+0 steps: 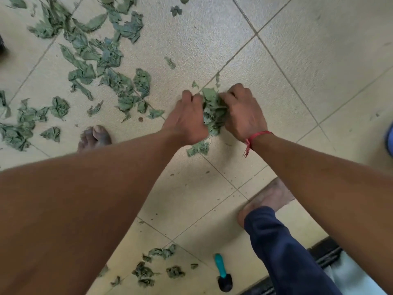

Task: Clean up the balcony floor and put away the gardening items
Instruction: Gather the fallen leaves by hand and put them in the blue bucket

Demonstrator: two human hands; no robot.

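Observation:
A bunch of dry green leaves lies on the cream tiled floor, squeezed between both hands. My left hand curls its fingers around the bunch from the left. My right hand, with a red thread at the wrist, grips it from the right. Many more scattered leaves cover the tiles at the upper left. A smaller leaf cluster lies near the bottom middle. A small trowel with a teal handle and black blade lies on the floor at the bottom.
My bare left foot and right foot, with a dark blue trouser leg, stand on the tiles. A dark door track runs along the bottom right. A blue object edge shows at the right.

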